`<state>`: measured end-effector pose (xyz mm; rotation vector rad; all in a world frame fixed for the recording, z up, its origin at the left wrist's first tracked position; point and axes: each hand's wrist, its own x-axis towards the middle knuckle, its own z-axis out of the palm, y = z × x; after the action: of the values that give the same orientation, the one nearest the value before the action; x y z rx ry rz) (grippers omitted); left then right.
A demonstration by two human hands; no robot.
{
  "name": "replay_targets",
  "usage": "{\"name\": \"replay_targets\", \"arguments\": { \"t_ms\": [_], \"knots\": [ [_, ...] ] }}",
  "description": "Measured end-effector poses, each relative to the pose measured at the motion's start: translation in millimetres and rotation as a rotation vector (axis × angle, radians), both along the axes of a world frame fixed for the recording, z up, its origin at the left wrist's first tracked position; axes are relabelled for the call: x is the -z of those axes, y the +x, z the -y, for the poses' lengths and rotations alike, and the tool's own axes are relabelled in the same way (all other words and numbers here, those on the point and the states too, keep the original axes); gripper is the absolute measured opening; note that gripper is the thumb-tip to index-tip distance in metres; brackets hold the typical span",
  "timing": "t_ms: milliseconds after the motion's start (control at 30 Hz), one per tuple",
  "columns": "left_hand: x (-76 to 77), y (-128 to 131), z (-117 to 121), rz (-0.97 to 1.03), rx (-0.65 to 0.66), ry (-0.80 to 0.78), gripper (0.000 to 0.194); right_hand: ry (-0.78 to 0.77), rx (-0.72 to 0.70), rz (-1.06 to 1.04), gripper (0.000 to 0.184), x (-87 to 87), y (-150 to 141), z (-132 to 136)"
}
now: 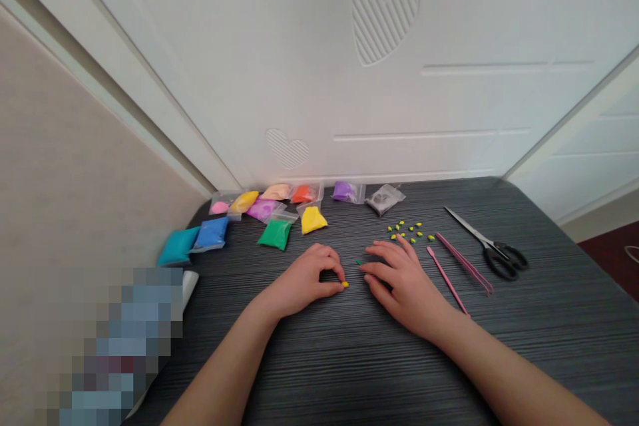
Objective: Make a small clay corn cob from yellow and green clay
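Observation:
Between the thumb and fingertip of my left hand (310, 279) is a small yellow clay piece (345, 285), close to the dark tabletop. My right hand (399, 286) rests palm down on the table with its fingers apart. Just beyond its index fingertip lies a tiny green clay piece (358, 263); whether the finger touches it I cannot tell. Past my right fingers, several small yellow-and-green clay pieces (410, 229) lie scattered in a cluster. Bags of yellow clay (313, 219) and green clay (276, 233) sit beyond my left hand.
Right of my right hand lie a pink modelling tool (448, 281), pink tweezers (464, 263) and black-handled scissors (492, 249). More clay bags line the back, including purple (344, 192), grey (385, 200) and blue (212, 233). A white panelled surface (309, 80) rises behind the table.

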<state>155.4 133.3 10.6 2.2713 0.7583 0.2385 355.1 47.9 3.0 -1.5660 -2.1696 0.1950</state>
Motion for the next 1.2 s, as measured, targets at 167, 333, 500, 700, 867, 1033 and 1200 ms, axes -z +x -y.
{"name": "replay_targets", "arguments": {
  "t_ms": [167,333,500,700,867,1033,1200],
  "knots": [
    [1.4,1.7,1.1,0.019,0.006,0.006,0.01,0.002,0.012,-0.005,0.022,1.1,0.5,-1.5],
    [3.4,1.6,2.5,0.025,0.012,0.021,0.012,0.009,0.016,-0.004,0.023,2.6,1.0,-3.9],
    [2.4,-0.7,1.4,0.051,0.015,-0.005,0.017,0.029,0.031,-0.001,0.023,2.8,1.2,-5.1],
    [0.0,-5.1,-4.4,0.177,-0.068,-0.153,0.017,0.062,0.059,0.021,0.021,4.9,0.2,-7.0],
    [11.3,-11.5,-12.5,0.42,-0.355,-0.463,0.015,0.148,0.105,0.024,0.017,10.2,-5.8,-8.8],
    [16.7,-14.3,-17.7,0.784,-0.508,-0.791,0.012,0.227,0.113,0.048,0.015,14.2,-12.1,-9.4],
    [15.3,-16.8,-19.1,0.968,-0.536,-0.955,0.01,0.276,0.116,0.083,0.016,12.7,-16.2,-6.8]
  ]
}}
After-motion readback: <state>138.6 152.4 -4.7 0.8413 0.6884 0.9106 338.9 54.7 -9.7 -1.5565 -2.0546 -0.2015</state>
